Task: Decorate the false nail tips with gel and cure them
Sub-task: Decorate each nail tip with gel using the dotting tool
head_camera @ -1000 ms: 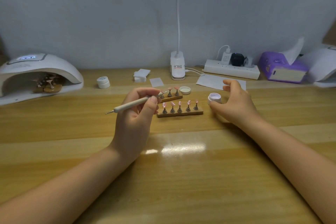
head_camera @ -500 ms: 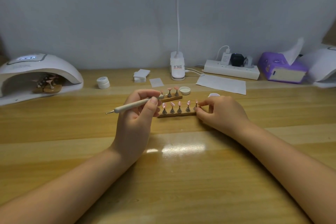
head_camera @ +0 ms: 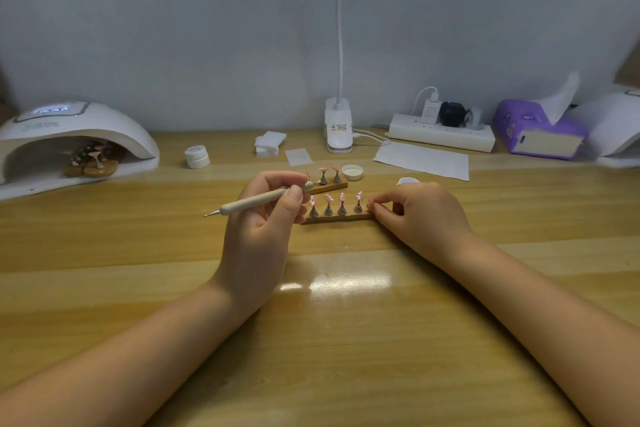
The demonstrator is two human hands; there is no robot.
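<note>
L hand (head_camera: 258,229) grips dotting pen (head_camera: 263,199); R hand (head_camera: 420,215) pinches nail stand (head_camera: 337,217); lamp (head_camera: 74,140) holds tips.

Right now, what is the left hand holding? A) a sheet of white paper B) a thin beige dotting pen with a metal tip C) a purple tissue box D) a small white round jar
B: the left hand grips the thin beige dotting pen with a metal tip, its point sticking out to the left above the wooden table.

Pink nail tips (head_camera: 328,198) stand upright on a wooden strip (head_camera: 337,217); a second strip (head_camera: 329,186) sits just behind, open gel jar (head_camera: 407,181) nearby.
</note>
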